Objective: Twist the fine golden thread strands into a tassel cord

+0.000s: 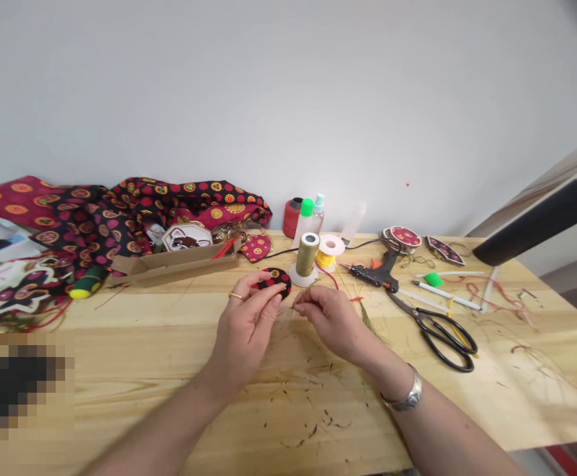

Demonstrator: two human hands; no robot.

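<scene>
Between the fingers and thumb of my left hand is a small round black fabric patch with red and yellow motifs; my fingers cover part of it. Close to its right edge, my right hand is closed in a pinch on a fine thread, whose full path is too thin to follow. Just behind the hands stand an olive thread spool and a spool of yellow cord. An olive tassel lies beside my right wrist.
A black hot glue gun and black-handled scissors lie to the right. Patterned fabric is heaped behind a cardboard tray at the left. Plastic bottles stand near the wall. Scraps litter the wooden table.
</scene>
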